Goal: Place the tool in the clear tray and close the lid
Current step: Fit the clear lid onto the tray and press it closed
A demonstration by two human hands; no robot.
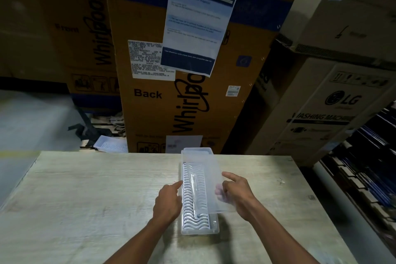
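Observation:
A long clear tray [214, 228] with a wavy ribbed insert lies lengthwise on the pale wooden table [85, 199]. A slim, pale tool [194, 186] seems to lie along the ribs inside; it is hard to make out. The clear lid [211, 169] rests skewed over the tray, its near end swung out to the right. My right hand [234, 194] grips the lid's right edge, fingers under it and thumb on top. My left hand [168, 201] sits at the tray's left wall, its index finger touching the rim.
Tall cardboard appliance boxes [171, 103] stand just behind the table, one with a printed sheet [197, 25] taped on. A second clear tray [109, 144] lies on the floor at the back left. Dark shelving [368, 167] runs along the right.

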